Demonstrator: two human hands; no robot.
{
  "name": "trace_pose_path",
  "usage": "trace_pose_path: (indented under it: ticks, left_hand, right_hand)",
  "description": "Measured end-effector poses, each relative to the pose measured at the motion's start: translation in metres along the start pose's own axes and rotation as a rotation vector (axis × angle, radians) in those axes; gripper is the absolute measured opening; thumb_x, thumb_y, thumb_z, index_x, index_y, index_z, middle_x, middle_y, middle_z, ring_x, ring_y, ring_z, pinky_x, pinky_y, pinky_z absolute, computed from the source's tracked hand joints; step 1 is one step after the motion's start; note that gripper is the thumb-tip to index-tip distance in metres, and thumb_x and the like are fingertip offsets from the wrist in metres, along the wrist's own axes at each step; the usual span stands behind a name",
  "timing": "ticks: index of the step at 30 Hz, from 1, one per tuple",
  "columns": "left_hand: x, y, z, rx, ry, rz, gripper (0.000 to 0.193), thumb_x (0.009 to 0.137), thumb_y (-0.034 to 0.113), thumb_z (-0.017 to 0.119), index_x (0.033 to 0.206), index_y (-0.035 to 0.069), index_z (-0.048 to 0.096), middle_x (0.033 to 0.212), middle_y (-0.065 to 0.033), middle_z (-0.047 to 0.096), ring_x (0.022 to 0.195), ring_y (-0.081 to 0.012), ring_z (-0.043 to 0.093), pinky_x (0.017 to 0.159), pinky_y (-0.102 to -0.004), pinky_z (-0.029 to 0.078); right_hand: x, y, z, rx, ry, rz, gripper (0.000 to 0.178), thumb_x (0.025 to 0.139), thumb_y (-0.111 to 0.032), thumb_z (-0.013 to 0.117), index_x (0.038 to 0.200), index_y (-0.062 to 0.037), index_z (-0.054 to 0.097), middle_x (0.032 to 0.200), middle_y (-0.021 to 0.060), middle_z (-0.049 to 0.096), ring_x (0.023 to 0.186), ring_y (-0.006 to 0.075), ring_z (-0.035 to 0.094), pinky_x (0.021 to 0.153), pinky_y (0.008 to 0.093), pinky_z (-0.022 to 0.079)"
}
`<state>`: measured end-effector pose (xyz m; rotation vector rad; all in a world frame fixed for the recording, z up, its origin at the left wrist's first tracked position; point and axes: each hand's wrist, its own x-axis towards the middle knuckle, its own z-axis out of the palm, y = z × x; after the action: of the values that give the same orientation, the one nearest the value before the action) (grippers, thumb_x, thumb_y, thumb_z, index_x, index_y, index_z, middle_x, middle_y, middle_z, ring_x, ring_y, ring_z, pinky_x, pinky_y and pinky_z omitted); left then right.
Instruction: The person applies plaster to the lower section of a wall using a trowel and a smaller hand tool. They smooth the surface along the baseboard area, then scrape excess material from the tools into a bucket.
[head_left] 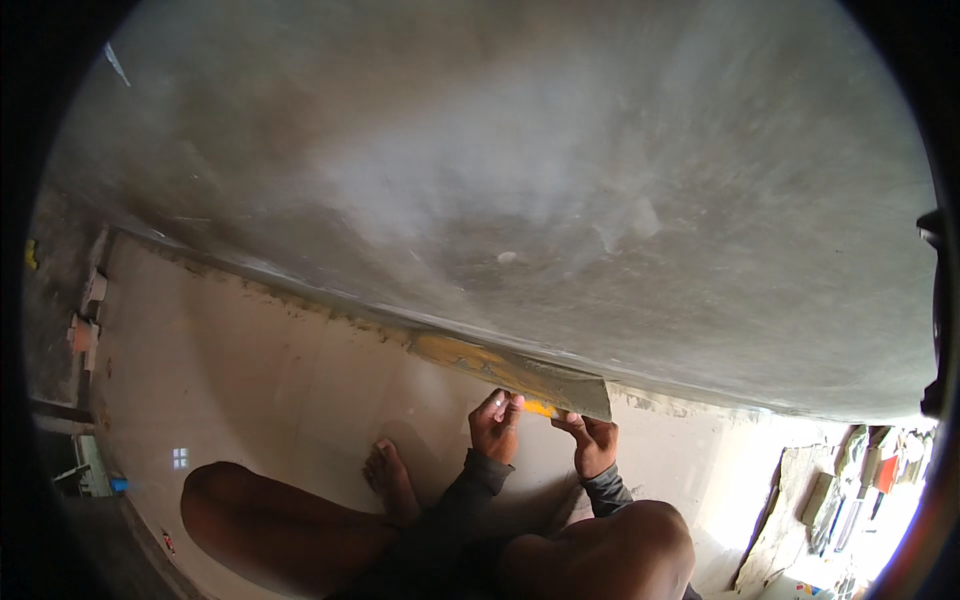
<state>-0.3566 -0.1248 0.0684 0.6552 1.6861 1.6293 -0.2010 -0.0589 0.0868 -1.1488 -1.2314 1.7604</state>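
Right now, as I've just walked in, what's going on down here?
A person sits or squats low by a grey wall. Their left hand and right hand both hold a long flat tool at its yellow handle. The tool lies lengthwise along the wall's foot, just above the pale floor; whether it touches the wall is hard to tell.

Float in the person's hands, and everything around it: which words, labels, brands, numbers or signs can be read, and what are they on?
None can be read.
Float, held by the left hand and right hand: grey smears, no lettering to be made out.
Wall: streaks and a pale spot, no legible writing.
Clutter at right: too small and blurred to tell.
Red item at lower left: too small.
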Motion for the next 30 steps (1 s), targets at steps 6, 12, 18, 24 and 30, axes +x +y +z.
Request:
trace_pose_path:
  ticks: [6,12,18,24,30]
  left_hand:
    - [0.008,-0.078,0.006,-0.087,0.073,-0.034,0.028,0.101,0.022,0.065,0.089,-0.002,0.062,0.072,0.0007,0.055,0.064,-0.0101,0.043,0.058,-0.0296,0.038]
    - [0.030,-0.125,-0.010,0.154,0.008,-0.012,0.032,0.100,0.029,0.064,0.090,-0.001,0.063,0.064,-0.0091,0.051,0.062,-0.0178,0.048,0.060,-0.0347,0.043]
    - [0.045,-0.109,-0.012,0.160,-0.039,-0.091,0.030,0.100,0.027,0.065,0.100,-0.003,0.069,0.072,-0.0088,0.064,0.067,-0.0138,0.056,0.064,-0.0319,0.047]
    - [0.034,-0.047,0.008,-0.026,-0.051,-0.038,0.025,0.102,0.020,0.064,0.099,-0.005,0.068,0.080,-0.0049,0.069,0.073,-0.0079,0.057,0.067,-0.0269,0.050]
    - [0.001,0.011,0.023,0.063,-0.169,0.125,0.018,0.101,0.012,0.064,0.097,-0.006,0.063,0.087,-0.0037,0.066,0.082,-0.0069,0.059,0.073,-0.0249,0.050]
  right_hand:
    - [0.007,0.035,-0.011,-0.143,-0.003,0.170,0.035,0.100,-0.027,0.065,0.093,0.0071,0.067,0.086,0.0143,0.073,0.085,0.0210,0.073,0.080,0.0308,0.057]
    - [0.022,0.070,-0.011,-0.113,-0.002,0.153,0.038,0.101,-0.027,0.064,0.080,0.0040,0.061,0.083,0.0149,0.073,0.083,0.0185,0.073,0.075,0.0286,0.056]
    - [0.040,0.073,-0.010,-0.053,0.009,0.105,0.038,0.101,-0.026,0.064,0.080,0.0047,0.059,0.081,0.0108,0.069,0.086,0.0195,0.072,0.080,0.0309,0.058]
    - [0.023,0.034,-0.006,0.037,0.085,0.069,0.034,0.100,-0.023,0.066,0.086,0.0077,0.063,0.086,0.0107,0.068,0.086,0.0190,0.071,0.082,0.0331,0.060]
    - [-0.008,0.001,-0.034,0.151,0.125,-0.119,0.029,0.101,-0.018,0.064,0.097,0.0101,0.066,0.094,0.0133,0.070,0.086,0.0214,0.070,0.085,0.0372,0.061]
